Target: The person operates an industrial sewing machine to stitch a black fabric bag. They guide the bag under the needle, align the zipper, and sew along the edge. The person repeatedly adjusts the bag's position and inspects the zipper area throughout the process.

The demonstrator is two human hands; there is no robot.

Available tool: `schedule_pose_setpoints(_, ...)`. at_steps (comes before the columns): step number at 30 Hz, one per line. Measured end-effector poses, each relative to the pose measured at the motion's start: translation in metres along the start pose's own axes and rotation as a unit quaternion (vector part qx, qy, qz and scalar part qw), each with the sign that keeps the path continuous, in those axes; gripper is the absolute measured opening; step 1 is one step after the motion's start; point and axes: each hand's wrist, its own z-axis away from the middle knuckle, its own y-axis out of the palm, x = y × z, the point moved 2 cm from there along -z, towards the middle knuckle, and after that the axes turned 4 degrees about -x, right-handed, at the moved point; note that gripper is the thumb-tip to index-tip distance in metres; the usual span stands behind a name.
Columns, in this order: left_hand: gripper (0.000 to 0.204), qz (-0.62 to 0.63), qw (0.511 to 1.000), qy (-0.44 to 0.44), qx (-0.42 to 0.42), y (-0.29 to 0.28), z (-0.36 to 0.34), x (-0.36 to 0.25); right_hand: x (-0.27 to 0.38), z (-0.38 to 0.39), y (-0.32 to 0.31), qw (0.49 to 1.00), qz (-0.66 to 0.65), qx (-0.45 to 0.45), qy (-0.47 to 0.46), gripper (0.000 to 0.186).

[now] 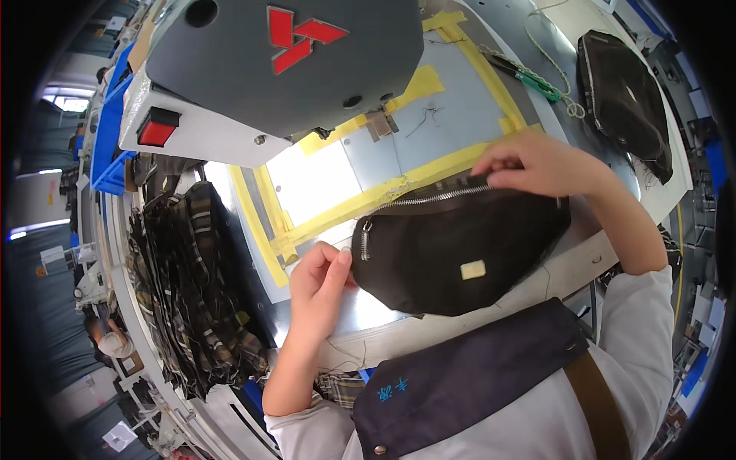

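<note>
Black fabric pouch (460, 253), rounded and zippered along its top edge, lies on the metal worktable (452, 92) of a sewing station, just below a frame of yellow tape (360, 203) stuck to the table. Above it hangs the grey sewing machine head (284, 61), with a red button (157, 132) on its white side. To the left, a heap of plaid fabric pieces (192, 291) drapes over the table's edge, while a second black pouch (625, 100) sits well apart at the far right. The right hand (537, 162) is curled over the pouch's upper edge, fingertips pinching the fabric by the silver zipper (429, 198). The left hand (318, 280) pinches the pouch's left end, thumb and fingers closed on the seam. A small pale label (473, 269) marks the pouch's front.
</note>
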Motion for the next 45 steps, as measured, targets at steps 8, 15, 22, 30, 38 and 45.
schedule_pose_setpoints(8, 0.046, -0.298, 0.943, 0.145, 0.012, 0.060, -0.041, -0.049, 0.061, -0.046, 0.026, 0.975, 0.010, 0.014, -0.220, 0.035)
schedule_pose_setpoints(15, 0.020, -0.024, 0.994, 0.100, -0.041, 0.033, -0.069, -0.008, 0.010, -0.063, 0.003, 0.973, -0.205, -0.054, -0.087, 0.041)
schedule_pose_setpoints(22, 0.028, -0.201, 0.969, 0.140, 0.041, 0.049, -0.081, -0.051, 0.034, -0.057, 0.008, 0.964, 0.055, -0.122, -0.230, 0.028)
schedule_pose_setpoints(30, 0.018, -0.278, 0.934, 0.222, 0.036, 0.064, -0.093, -0.047, 0.040, -0.035, 0.047, 0.910, 0.199, -0.281, -0.232, 0.016)
schedule_pose_setpoints(38, 0.017, -0.203, 0.931, 0.271, -0.135, 0.062, -0.098, -0.030, 0.034, -0.067, 0.039, 0.938, -0.102, -0.265, -0.199, 0.027)
schedule_pose_setpoints(45, 0.017, -0.210, 0.842, 0.470, -0.161, 0.062, -0.088, -0.034, 0.036, -0.084, 0.036, 0.949, -0.278, -0.102, -0.111, 0.031)
